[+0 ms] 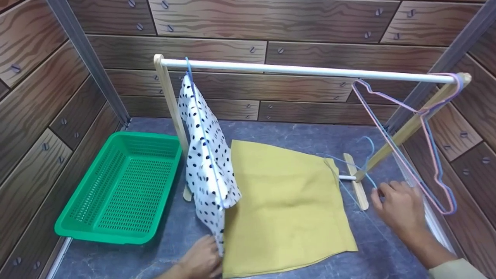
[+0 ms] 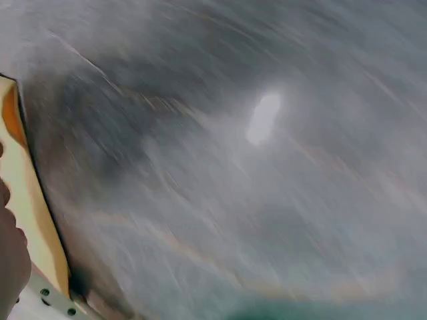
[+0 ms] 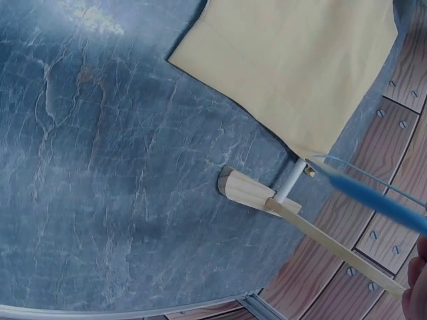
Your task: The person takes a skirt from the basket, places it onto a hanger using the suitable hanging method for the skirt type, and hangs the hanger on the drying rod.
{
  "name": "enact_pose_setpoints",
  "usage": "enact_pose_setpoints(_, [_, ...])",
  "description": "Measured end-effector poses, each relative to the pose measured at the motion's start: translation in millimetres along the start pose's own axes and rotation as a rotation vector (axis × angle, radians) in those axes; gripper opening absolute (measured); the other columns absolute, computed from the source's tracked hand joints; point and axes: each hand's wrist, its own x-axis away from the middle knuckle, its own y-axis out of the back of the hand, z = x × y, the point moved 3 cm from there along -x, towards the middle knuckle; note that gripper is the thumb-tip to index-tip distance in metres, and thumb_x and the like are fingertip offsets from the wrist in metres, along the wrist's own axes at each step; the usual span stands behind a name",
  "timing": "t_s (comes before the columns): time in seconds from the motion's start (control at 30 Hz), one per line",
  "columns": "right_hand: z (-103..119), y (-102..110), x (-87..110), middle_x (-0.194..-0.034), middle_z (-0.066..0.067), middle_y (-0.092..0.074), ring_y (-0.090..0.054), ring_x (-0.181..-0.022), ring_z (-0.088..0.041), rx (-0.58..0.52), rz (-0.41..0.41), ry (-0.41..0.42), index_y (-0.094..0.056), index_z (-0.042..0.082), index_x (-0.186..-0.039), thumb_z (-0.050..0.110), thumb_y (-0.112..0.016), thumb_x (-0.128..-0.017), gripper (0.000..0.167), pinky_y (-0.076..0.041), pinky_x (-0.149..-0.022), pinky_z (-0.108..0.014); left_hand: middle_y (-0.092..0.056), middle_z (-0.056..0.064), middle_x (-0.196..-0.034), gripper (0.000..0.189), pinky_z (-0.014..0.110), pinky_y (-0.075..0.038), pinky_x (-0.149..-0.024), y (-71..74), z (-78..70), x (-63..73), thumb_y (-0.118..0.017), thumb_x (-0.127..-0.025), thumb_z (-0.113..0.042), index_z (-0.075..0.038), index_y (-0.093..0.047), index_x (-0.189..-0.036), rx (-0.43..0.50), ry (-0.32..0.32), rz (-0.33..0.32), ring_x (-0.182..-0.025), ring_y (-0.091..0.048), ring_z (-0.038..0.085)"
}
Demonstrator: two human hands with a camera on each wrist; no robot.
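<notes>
My right hand (image 1: 401, 209) pinches a light blue clothes hanger (image 1: 372, 147) near its hook. The far end of this hanger overlaps the narrow right end of a yellow garment (image 1: 286, 201) lying flat on the table. At the garment's lower left edge, my left hand (image 1: 201, 257) grips the cloth with curled fingers, its fingertips partly hidden. The left wrist view shows knuckles (image 2: 10, 260) against the garment's edge (image 2: 40, 220), where a darker fold shows. A white cloth with black dots (image 1: 205, 155) hangs from the rail just above my left hand.
A clothes rack with a white rail (image 1: 294, 69) spans the table. Pink and blue hangers (image 1: 416, 182) hang at its right end, close above my right hand. To the left stands a green plastic basket (image 1: 164, 197). Wood-patterned walls (image 1: 217, 46) enclose the table.
</notes>
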Motion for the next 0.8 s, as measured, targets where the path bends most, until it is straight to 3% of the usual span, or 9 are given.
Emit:
enact_pose_setpoints(0.13, [0,-1,3.6,-0.06,-0.013,-0.056,-0.051,-0.055,-0.036,0.004,0.037,-0.019,-0.06,0.003,-0.066,0.019,-0.061,-0.081,0.023,-0.032,-0.052,-0.047,-0.059,-0.006,-0.077,0.024,0.026,-0.043,-0.068,-18.0,-20.7,-14.7,-0.076,-0.066,-0.029,-0.017,-0.057,-0.073,0.033,0.13,-0.125,-0.071,-0.055,0.012])
enact_pose_setpoints(0.27, [0,-1,4.5,-0.061,-0.014,-0.057,-0.052,-0.055,-0.036,0.004,0.035,-0.024,-0.06,0.003,-0.065,0.019,-0.062,-0.081,0.022,-0.032,-0.052,-0.046,-0.056,-0.006,-0.072,0.024,0.025,-0.043,-0.063,-38.7,-44.5,-26.2,-0.075,-0.066,-0.024,-0.016,-0.056,-0.077,0.092,0.223,-0.169,-0.065,-0.054,0.01])
enact_pose_setpoints(0.4, [0,0,3.4,-0.061,-0.015,-0.058,-0.052,-0.056,-0.037,-0.004,-0.012,-0.029,-0.059,0.003,-0.064,0.021,-0.059,-0.081,0.025,-0.032,-0.052,-0.048,-0.051,-0.009,-0.063,0.027,0.023,-0.04,-0.061,-54.5,-65.1,-43.7,-0.077,-0.068,-0.022,-0.017,-0.051,-0.076,0.203,0.199,-0.171,-0.058,-0.048,0.008])
enact_pose_setpoints(0.53, [-2,0,3.6,-0.062,-0.016,-0.059,-0.054,-0.058,-0.038,-0.005,0.003,-0.046,-0.06,0.002,-0.065,0.021,-0.059,-0.082,0.026,-0.033,-0.053,-0.049,-0.047,-0.011,-0.063,0.027,0.017,-0.03,-0.06,-59.4,-77.9,-72.3,-0.076,-0.072,-0.024,-0.019,-0.05,-0.075,0.243,0.167,-0.129,-0.059,-0.041,0.004])
enact_pose_setpoints(0.63, [-2,0,4.7,-0.062,-0.015,-0.057,-0.054,-0.059,-0.037,-0.011,0.04,-0.057,-0.061,0.001,-0.068,0.019,-0.063,-0.082,0.023,-0.036,-0.054,-0.048,-0.045,-0.012,-0.062,0.027,0.017,-0.023,-0.06,-61.4,-84.0,-97.6,-0.075,-0.074,-0.026,-0.02,-0.049,-0.074,0.213,0.154,-0.113,-0.059,-0.04,0.005])
enact_pose_setpoints(0.8, [-2,-2,7.7,-0.061,-0.015,-0.054,-0.051,-0.055,-0.035,-0.046,0.021,-0.052,-0.058,0.0,-0.068,0.016,-0.063,-0.081,0.022,-0.04,-0.05,-0.048,-0.048,-0.011,-0.062,0.026,0.021,-0.025,-0.059,-70.6,-94.7,-134.8,-0.073,-0.077,-0.033,-0.021,-0.05,-0.073,0.092,0.117,-0.11,-0.059,-0.045,0.008])
